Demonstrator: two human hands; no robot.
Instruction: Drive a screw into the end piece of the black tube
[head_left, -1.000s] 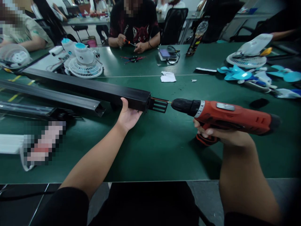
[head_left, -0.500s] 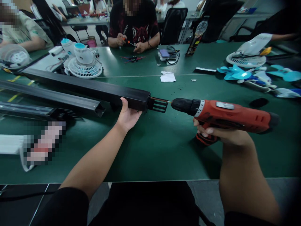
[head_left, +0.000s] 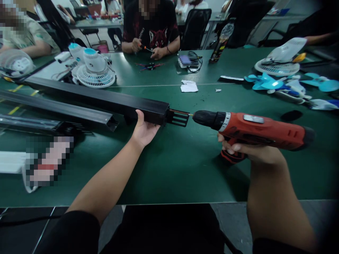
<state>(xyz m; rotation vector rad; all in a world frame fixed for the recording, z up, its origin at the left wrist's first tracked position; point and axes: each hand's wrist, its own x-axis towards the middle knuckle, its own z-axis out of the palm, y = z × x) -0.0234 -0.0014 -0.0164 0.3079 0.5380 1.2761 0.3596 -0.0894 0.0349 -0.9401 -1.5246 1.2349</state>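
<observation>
A long black rectangular tube (head_left: 119, 102) slants across the table from the far left. My left hand (head_left: 145, 132) grips it near its right end from the near side, thumb on top and the other fingers hidden beneath. A slotted black bracket (head_left: 178, 118) sticks out of that end. My right hand (head_left: 238, 148) is wrapped round the handle of a red and black cordless drill (head_left: 265, 128). The drill points left, and its thin bit (head_left: 191, 114) reaches to the bracket's end; where the tip rests is hidden.
More black profiles (head_left: 58, 109) lie at the left, beside a blurred-out phone-like object (head_left: 51, 162). Fan parts (head_left: 95, 70) stand behind them, and blue fan blades (head_left: 265, 83) lie at right. Paper scraps (head_left: 189, 86) and a bottle (head_left: 221, 44) are farther back. A person opposite holds a screwdriver (head_left: 145, 47).
</observation>
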